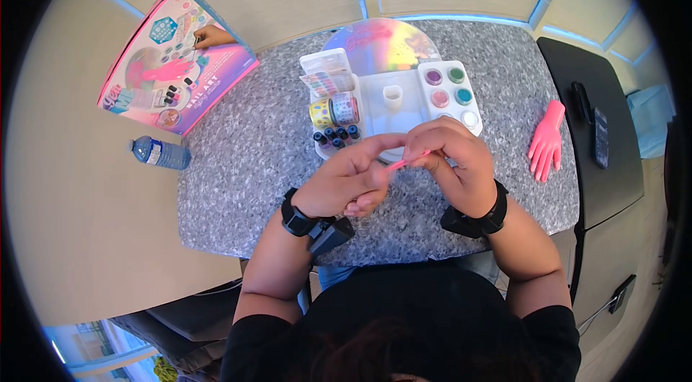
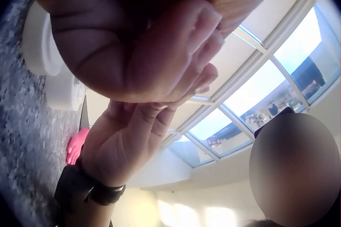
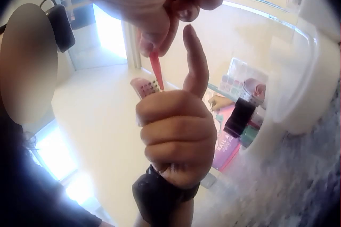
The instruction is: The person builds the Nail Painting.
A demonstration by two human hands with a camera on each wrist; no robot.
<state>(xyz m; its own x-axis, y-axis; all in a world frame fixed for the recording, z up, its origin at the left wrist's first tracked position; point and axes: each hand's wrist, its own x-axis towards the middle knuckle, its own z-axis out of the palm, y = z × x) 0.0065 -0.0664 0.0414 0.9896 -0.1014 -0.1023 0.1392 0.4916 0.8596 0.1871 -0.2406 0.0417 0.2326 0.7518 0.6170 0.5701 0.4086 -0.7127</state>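
Note:
My right hand [image 1: 458,166] pinches a slim pink tapered tool [image 3: 156,67] between thumb and fingers. Its narrow end points down to my left hand [image 1: 335,184], which faces it over the front of the table. In the right wrist view, a small pinkish piece with rows of dark and gold dots [image 3: 145,87] sticks up at the top of the left hand's curled fingers, right by the tool's tip. The left index finger [image 3: 196,64] stretches upward beside it. Left wrist view: the left fingers [image 2: 200,30] curl close to the camera and hide what they hold.
Beyond the hands stands a white nail-art station [image 1: 371,104] with glitter pots [image 1: 456,75], patterned rolls [image 1: 344,109] and several small polish bottles [image 1: 337,138]. To the right lies a pink model hand [image 1: 546,144]. A kit box [image 1: 173,58] and water bottle [image 1: 160,152] stand left.

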